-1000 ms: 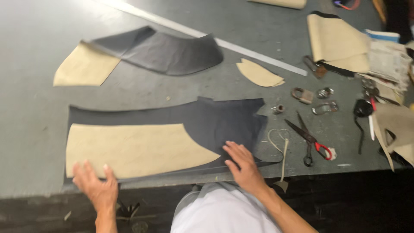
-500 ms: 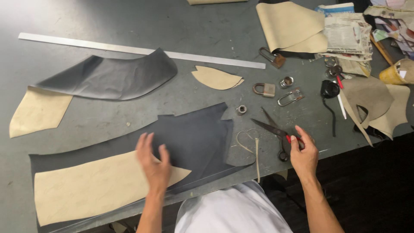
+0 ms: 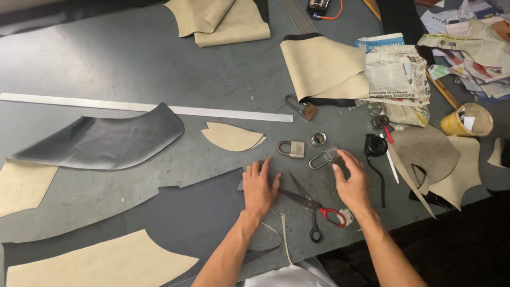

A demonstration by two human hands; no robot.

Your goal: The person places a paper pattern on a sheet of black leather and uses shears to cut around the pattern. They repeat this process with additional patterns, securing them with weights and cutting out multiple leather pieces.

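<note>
Dark grey fabric [image 3: 175, 212], beige paper pattern [image 3: 101, 263], scissors [image 3: 313, 204] with one red, one black handle, yellow cup [image 3: 470, 119].

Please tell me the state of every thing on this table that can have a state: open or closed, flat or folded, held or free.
Scissors: blades open, lying free between the hands.
Square padlock: shackle closed.
Long padlock: shackle closed, right hand fingertips at it.
Brown padlock: shackle looks open.
Dark fabric: flat, left hand pressing its edge.
Tan sheet: folded over.
Yellow cup: on its side.
Metal ruler: flat, untouched.
</note>
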